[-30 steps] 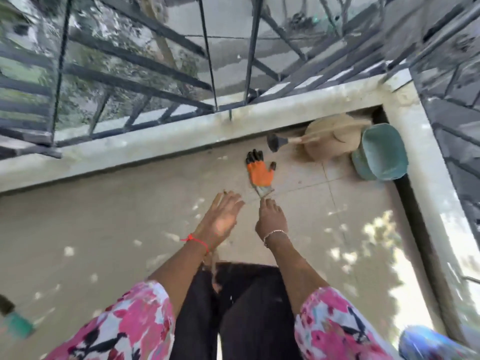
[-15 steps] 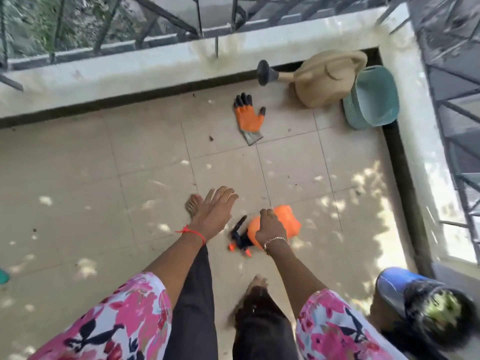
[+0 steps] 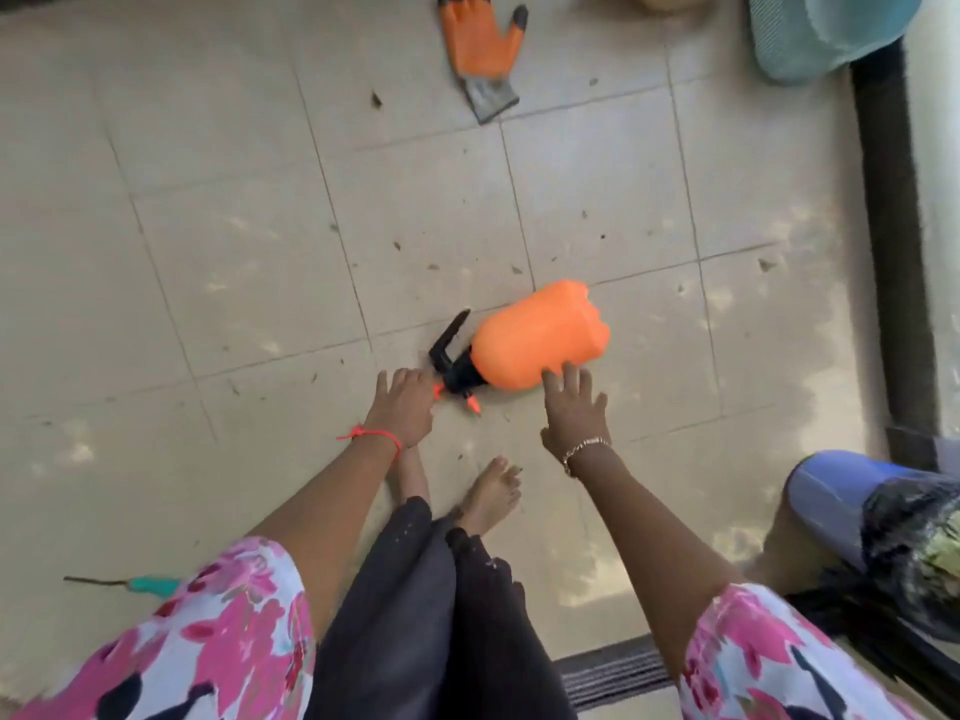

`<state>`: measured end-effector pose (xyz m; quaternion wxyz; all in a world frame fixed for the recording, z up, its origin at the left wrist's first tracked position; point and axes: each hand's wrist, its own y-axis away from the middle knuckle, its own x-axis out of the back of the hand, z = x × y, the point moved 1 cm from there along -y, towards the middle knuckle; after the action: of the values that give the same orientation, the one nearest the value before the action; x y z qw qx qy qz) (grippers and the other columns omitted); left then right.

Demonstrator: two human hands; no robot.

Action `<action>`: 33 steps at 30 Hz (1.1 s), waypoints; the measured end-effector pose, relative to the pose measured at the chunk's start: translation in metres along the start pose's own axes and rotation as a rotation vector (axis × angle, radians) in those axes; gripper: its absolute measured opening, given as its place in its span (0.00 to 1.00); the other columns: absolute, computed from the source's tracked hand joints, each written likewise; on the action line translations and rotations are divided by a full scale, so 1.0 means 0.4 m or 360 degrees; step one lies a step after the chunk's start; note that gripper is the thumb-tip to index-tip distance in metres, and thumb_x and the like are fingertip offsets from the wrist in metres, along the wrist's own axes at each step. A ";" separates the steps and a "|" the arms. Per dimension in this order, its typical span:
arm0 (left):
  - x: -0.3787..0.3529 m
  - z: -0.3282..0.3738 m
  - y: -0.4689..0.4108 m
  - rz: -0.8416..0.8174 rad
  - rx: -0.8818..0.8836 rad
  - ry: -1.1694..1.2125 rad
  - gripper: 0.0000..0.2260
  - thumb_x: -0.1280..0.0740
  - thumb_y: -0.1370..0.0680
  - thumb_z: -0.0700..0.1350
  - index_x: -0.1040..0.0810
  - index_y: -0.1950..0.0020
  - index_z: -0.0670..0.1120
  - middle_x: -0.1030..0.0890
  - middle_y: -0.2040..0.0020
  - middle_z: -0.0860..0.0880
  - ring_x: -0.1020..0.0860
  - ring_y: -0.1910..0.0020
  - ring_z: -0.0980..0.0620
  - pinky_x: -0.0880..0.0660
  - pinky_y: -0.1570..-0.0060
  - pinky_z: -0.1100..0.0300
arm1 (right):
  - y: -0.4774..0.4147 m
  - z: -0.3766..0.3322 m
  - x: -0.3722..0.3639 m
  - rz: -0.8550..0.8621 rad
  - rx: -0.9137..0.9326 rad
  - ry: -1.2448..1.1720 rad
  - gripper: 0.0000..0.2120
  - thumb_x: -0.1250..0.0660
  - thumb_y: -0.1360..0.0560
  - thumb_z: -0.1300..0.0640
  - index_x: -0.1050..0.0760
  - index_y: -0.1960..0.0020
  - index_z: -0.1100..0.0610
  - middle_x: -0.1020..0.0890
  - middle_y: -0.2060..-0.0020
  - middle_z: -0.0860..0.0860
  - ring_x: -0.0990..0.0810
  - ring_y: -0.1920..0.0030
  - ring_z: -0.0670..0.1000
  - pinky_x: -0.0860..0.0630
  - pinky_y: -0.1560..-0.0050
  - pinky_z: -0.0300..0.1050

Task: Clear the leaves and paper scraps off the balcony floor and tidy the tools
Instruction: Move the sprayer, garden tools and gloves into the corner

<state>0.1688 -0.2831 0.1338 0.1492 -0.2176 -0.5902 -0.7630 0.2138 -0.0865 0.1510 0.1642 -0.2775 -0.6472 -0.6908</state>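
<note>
Orange pump sprayer (image 3: 540, 341), centre frame, on its side: rigid, smooth plastic, likely light; best gripped at the black pump head (image 3: 454, 362). Left hand (image 3: 402, 407) rests at the head, closure unclear. Right hand (image 3: 574, 407) is spread open, fingertips touching the tank.

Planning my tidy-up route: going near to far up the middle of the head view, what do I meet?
Bare foot → left hand and right hand, side by side → orange pressure sprayer lying on its side → orange gardening glove lying on the tiled floor.
</note>
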 end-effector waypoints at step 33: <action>0.233 -0.051 0.067 0.0154 -0.0027 0.1105 0.28 0.32 0.24 0.43 0.40 0.27 0.48 0.33 0.31 0.42 0.33 0.32 0.45 0.34 0.35 0.52 | -0.095 -0.128 0.415 -0.0196 0.0350 -0.0342 0.17 0.37 0.30 0.69 0.23 0.43 0.60 0.20 0.47 0.62 0.23 0.46 0.58 0.31 0.55 0.40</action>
<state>0.0985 -0.3072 0.1993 0.3751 0.0259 -0.4870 -0.7883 0.0512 -0.1109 0.2188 0.0807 -0.2899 -0.7486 -0.5908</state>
